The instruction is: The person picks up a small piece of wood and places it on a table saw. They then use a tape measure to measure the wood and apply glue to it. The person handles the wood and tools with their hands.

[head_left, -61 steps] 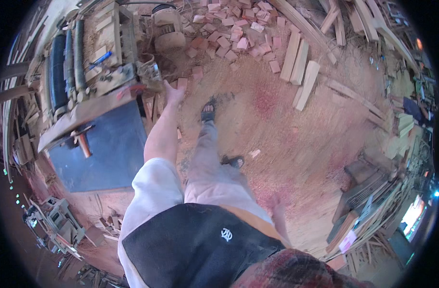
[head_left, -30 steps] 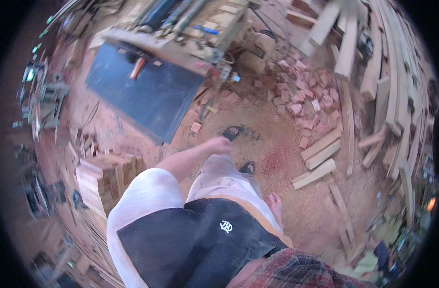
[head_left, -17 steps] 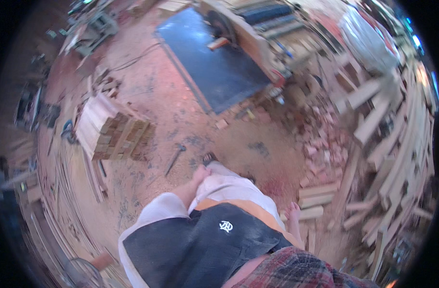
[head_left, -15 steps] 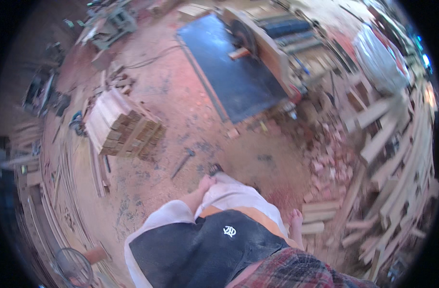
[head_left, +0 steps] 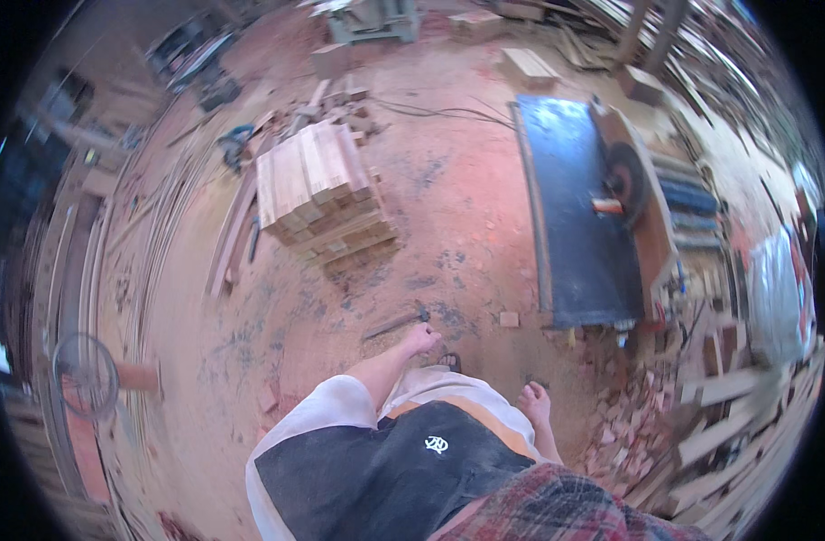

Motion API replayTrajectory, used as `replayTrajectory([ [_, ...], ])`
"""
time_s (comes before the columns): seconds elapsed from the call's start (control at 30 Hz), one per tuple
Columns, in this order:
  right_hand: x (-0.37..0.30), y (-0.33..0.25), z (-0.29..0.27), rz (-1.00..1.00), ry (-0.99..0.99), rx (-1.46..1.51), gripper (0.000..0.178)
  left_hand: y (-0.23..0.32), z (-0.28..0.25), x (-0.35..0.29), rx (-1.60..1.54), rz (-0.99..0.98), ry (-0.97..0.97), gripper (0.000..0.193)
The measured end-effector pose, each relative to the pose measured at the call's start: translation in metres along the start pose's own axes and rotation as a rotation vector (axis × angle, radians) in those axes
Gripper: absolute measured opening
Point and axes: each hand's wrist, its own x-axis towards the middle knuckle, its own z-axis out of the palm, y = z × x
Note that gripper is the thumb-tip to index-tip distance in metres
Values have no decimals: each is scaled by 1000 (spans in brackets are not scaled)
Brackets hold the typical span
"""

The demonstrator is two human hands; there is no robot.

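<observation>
My left hand (head_left: 419, 339) hangs in front of my body with its fingers curled in, and nothing shows in it. In the picture it lies close beside a hammer (head_left: 396, 325), which rests on the dusty floor. Lower at my right side is my right hand (head_left: 535, 399), its fingers loosely bent and a little apart, with no object visible in it. Ahead to the left stands a stack of wooden blocks (head_left: 315, 185). A saw table (head_left: 575, 225) with a dark metal top and a round blade (head_left: 625, 180) is ahead to the right; a small wood piece (head_left: 608, 206) lies by the blade.
Offcuts (head_left: 624, 433) and rough planks (head_left: 732, 433) pile up at the right. Long strips (head_left: 151, 252) lie along the left, near a wire-guarded fan (head_left: 86, 374). A cable (head_left: 448, 112) crosses the floor behind the stack. A white sack (head_left: 778, 288) stands far right.
My view has turned to the left: the saw table, block stack and hammer now sit farther right in the picture. Both hands appear swung slightly; neither has taken hold of anything visible.
</observation>
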Motion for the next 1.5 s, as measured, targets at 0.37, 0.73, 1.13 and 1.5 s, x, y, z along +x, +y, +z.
replayTrajectory([
  [0.37,67,-52,4,-257,-440,-685,57,-103,30,-50,-253,-222,304,40],
  [0.73,94,-132,20,-321,-755,-1057,59,-163,157,-89,-522,-225,384,43],
  [1.13,150,-112,60,-499,-1219,-1400,60,-132,224,-179,-688,-617,614,39],
  [1.5,66,-177,190,-508,-1222,-1275,64,-194,248,-157,-994,-630,731,57],
])
